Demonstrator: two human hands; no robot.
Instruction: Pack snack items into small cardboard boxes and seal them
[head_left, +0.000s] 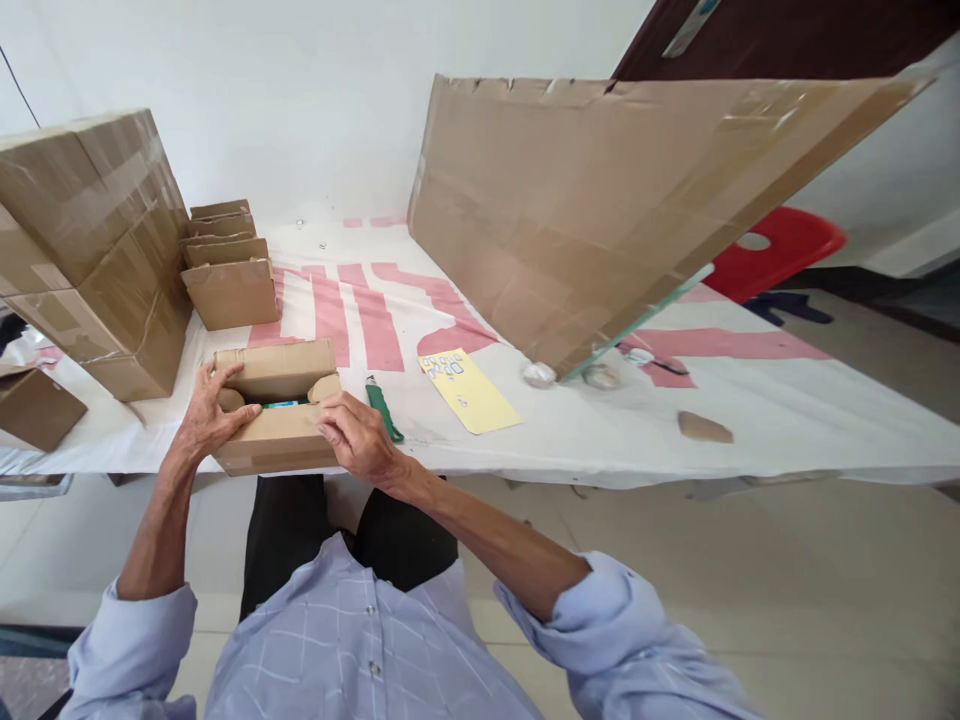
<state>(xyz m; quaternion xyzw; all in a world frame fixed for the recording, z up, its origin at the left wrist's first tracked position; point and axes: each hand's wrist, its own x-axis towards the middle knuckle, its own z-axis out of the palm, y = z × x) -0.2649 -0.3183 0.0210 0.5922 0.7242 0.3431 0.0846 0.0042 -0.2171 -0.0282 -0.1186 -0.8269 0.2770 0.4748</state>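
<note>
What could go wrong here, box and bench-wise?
The open box sits at the front edge of the table, so a tug toward the person might tip it off. The green tool lies close beside the right hand, which could knock it.

A plain white wall (315,110) rises behind the cloth-covered surface (810,430), which is banded in pink. A red chair (787,250) (partly hidden) stands beyond it at right; the floor (765,570) is pale and tiled.
</note>
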